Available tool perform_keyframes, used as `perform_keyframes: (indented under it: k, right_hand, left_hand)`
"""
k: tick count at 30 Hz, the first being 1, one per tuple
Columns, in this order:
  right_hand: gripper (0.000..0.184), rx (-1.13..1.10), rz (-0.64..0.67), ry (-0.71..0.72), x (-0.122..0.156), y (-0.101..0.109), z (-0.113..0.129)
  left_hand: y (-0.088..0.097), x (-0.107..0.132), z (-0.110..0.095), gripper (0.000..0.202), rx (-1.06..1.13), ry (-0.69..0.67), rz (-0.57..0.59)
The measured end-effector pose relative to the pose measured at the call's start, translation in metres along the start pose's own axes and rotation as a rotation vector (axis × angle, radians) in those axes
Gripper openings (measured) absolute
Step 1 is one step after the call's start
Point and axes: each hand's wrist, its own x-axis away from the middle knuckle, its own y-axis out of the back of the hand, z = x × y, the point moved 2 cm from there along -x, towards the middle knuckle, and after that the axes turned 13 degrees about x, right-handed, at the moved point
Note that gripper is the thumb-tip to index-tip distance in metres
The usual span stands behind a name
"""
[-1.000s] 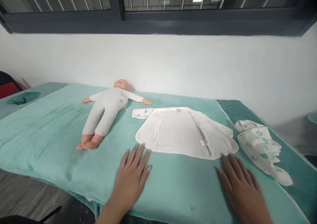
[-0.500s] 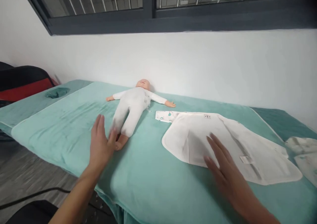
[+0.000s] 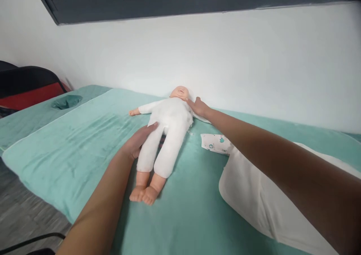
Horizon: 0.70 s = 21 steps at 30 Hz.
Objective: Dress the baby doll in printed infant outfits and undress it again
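Held at the thigh by the left hand [image 3: 139, 139], whose thumb is laid over the hip, a white-clad doll [image 3: 172, 114] is shown in the head view on its back on a green cover [image 3: 197, 217]. At its shoulder, beside the neck, the right hand [image 3: 199, 106] is placed; how far its fingers are closed cannot be told. By this spacing, upper and lower body are presumably both steadied. Beside the doll, a white garment [image 3: 245, 189] is spread flat, presumably to keep its shape open, and is partly hidden by the right forearm; its patterned sleeve [image 3: 211, 143] is pointed toward the doll. The soft cover is creased, and is backed by a white wall [image 3: 225, 59] and a dark window frame [image 3: 141, 1].
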Motion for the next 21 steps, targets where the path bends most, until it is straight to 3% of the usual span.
perform_keyframes:
  k: [4,7,10,14,18,21]
  right_hand:
    - [0.084,-0.027,0.072,0.033,-0.013,0.001,0.019]
    - [0.076,-0.071,0.163,0.087,-0.004,0.012,0.022]
    - [0.07,-0.128,0.244,0.125,0.014,0.033,0.012]
    - [0.067,-0.129,0.24,0.136,0.045,0.086,-0.023]
    - [0.071,-0.061,0.165,0.104,0.086,0.159,-0.078]
    - [0.069,-0.042,0.123,0.084,0.127,0.203,-0.128]
  left_hand:
    - [-0.005,-0.003,-0.001,0.052,0.022,0.053,-0.043]
    - [-0.014,0.004,0.005,0.051,0.067,0.063,-0.057]
    - [-0.037,0.019,0.009,0.051,0.109,0.036,-0.05]
    - [-0.095,0.044,0.013,0.051,0.153,0.021,0.059]
    - [-0.176,0.069,0.028,0.058,0.222,0.027,0.202]
    - [-0.237,0.087,0.052,0.06,0.25,0.07,0.268]
